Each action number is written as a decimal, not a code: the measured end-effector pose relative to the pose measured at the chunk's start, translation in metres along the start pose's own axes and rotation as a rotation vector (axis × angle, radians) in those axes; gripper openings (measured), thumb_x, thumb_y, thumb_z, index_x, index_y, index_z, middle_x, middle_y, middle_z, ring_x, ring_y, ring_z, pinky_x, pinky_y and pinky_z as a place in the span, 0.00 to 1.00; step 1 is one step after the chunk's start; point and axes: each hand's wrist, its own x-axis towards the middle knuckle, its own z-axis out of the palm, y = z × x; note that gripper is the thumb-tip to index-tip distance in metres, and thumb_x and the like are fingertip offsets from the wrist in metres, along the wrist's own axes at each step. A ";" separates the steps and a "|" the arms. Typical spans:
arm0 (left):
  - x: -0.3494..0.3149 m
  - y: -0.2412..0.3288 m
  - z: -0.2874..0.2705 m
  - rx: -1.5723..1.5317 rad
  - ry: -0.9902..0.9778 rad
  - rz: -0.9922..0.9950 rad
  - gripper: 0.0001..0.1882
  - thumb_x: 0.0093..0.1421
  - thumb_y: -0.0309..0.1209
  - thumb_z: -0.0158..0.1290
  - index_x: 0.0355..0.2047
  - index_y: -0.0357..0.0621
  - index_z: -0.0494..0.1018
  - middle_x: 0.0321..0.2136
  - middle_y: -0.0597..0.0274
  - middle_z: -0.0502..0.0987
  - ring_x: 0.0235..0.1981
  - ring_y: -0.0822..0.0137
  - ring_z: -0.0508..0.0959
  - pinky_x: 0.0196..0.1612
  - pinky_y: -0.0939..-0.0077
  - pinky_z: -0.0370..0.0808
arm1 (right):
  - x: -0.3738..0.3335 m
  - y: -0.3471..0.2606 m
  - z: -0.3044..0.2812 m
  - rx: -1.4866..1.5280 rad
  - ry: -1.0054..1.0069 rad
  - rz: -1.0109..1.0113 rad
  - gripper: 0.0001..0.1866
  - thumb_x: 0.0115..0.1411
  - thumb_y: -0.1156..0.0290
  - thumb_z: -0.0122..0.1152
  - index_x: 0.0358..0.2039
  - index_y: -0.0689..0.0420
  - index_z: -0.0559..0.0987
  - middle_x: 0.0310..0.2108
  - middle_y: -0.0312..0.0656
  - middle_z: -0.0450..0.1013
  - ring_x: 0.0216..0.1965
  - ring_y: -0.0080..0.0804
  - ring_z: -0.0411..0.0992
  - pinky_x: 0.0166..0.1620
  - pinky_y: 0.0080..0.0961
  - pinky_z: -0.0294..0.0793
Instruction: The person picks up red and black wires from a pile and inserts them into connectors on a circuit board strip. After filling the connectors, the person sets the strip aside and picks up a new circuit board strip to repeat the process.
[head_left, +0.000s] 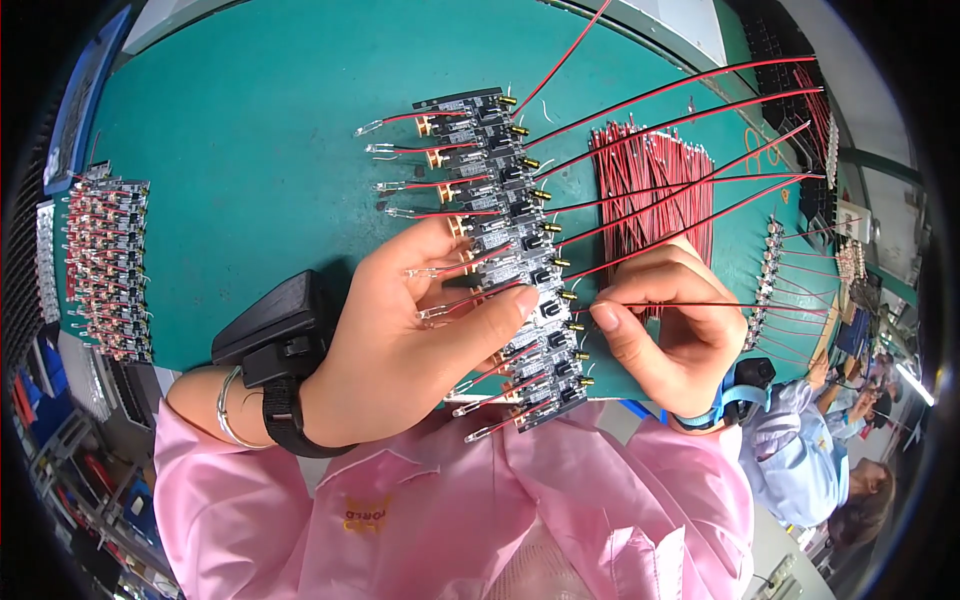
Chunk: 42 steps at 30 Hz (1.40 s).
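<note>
A long strip of small black circuit boards (497, 165) slants across the middle, above the green table. My left hand (400, 345) grips its lower half, thumb on top and fingers underneath. Short red-and-black leads with clear LEDs (392, 186) stick out from the strip's left side. Several longer red-and-black wires (640, 101) run from its right edge toward the upper right. My right hand (675, 325) is closed, with thumb and forefinger pinching one red-and-black wire (765, 306) near its end beside the strip. Whether that end touches a board cannot be made out.
A thick bundle of red-and-black wires (650, 185) lies on the green table (260, 150) behind my right hand. Stacked finished-looking boards (108, 265) sit at the left. Another wired strip (768, 270) and rubber bands (760, 150) are at the right. A person in light blue (800, 465) works beyond.
</note>
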 end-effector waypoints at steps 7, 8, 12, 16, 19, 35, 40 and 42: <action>0.000 0.001 0.000 0.007 0.013 -0.012 0.15 0.51 0.21 0.50 0.40 0.37 0.63 0.34 0.63 0.71 0.32 0.77 0.71 0.27 0.86 0.72 | 0.001 -0.001 0.003 -0.057 0.015 -0.061 0.08 0.36 0.83 0.63 0.19 0.61 0.75 0.18 0.39 0.68 0.20 0.29 0.64 0.24 0.21 0.61; 0.000 0.000 0.000 0.010 0.012 -0.008 0.15 0.51 0.21 0.50 0.40 0.37 0.63 0.34 0.63 0.71 0.32 0.77 0.71 0.27 0.86 0.72 | 0.001 -0.001 0.003 -0.068 0.025 -0.071 0.08 0.35 0.83 0.63 0.19 0.61 0.75 0.18 0.39 0.68 0.19 0.30 0.64 0.24 0.21 0.61; 0.000 -0.001 0.000 0.010 0.013 0.004 0.15 0.51 0.21 0.50 0.40 0.37 0.63 0.34 0.63 0.71 0.31 0.78 0.71 0.27 0.86 0.72 | 0.000 -0.003 0.004 -0.111 0.039 -0.098 0.08 0.34 0.83 0.63 0.19 0.61 0.75 0.17 0.39 0.67 0.19 0.29 0.64 0.23 0.21 0.60; -0.001 -0.001 0.000 0.003 0.018 0.009 0.15 0.51 0.21 0.50 0.40 0.37 0.63 0.34 0.64 0.71 0.31 0.78 0.71 0.27 0.87 0.72 | -0.002 -0.001 0.006 -0.163 0.069 -0.162 0.08 0.34 0.83 0.63 0.19 0.62 0.74 0.17 0.39 0.67 0.18 0.30 0.63 0.22 0.21 0.61; -0.001 -0.001 0.000 0.008 0.022 0.003 0.15 0.51 0.21 0.50 0.40 0.37 0.63 0.34 0.64 0.71 0.31 0.78 0.71 0.27 0.87 0.72 | -0.003 -0.002 0.008 -0.171 0.085 -0.158 0.07 0.33 0.83 0.62 0.17 0.63 0.73 0.16 0.39 0.67 0.18 0.29 0.63 0.23 0.21 0.59; -0.001 -0.004 0.002 0.048 0.024 0.030 0.16 0.50 0.21 0.51 0.41 0.37 0.63 0.34 0.63 0.70 0.31 0.77 0.71 0.27 0.86 0.73 | -0.002 -0.010 0.008 -0.152 -0.019 -0.029 0.07 0.36 0.82 0.62 0.18 0.60 0.74 0.17 0.36 0.68 0.19 0.29 0.63 0.24 0.21 0.61; 0.000 -0.002 0.001 0.039 0.008 0.008 0.15 0.51 0.21 0.50 0.39 0.37 0.64 0.33 0.63 0.71 0.31 0.77 0.72 0.26 0.86 0.73 | 0.001 -0.008 -0.004 -0.068 -0.093 0.087 0.08 0.38 0.81 0.63 0.21 0.61 0.74 0.19 0.37 0.69 0.20 0.27 0.64 0.25 0.19 0.62; 0.000 -0.001 0.000 0.054 0.026 0.014 0.14 0.51 0.21 0.50 0.39 0.38 0.64 0.33 0.63 0.71 0.30 0.77 0.72 0.25 0.86 0.73 | 0.000 -0.003 -0.016 0.008 -0.030 0.150 0.08 0.38 0.80 0.63 0.21 0.61 0.74 0.20 0.37 0.69 0.20 0.26 0.64 0.26 0.19 0.62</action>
